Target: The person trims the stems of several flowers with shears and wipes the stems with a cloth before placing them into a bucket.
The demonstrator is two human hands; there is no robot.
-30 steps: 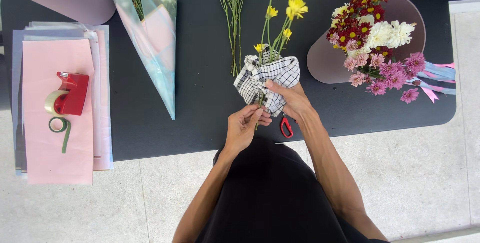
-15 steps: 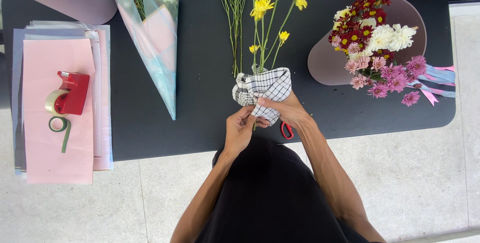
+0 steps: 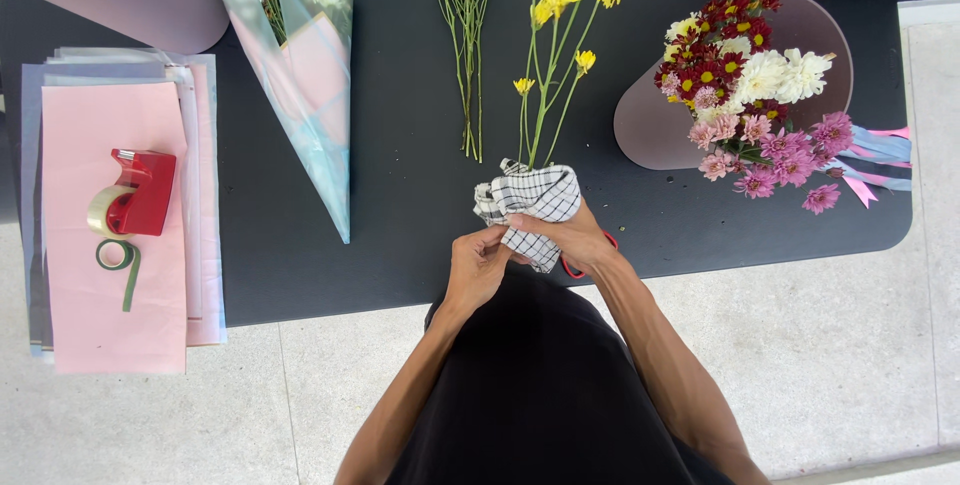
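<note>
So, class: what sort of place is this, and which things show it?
Probably a florist's bench: a black table with loose flowers, wrapping paper and a tape dispenser.

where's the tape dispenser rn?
Head view, far left: the red tape dispenser sits on the pink paper stack, just above a green tape roll.

Left hand [image 3: 478,270] and right hand [image 3: 568,238] meet — fingers pinched.

You're at a florist's workbench: cut chrysanthemums [image 3: 745,85] up right of your hands, wrapping paper sheets [image 3: 115,225] and tape dispenser [image 3: 135,195] far left.
</note>
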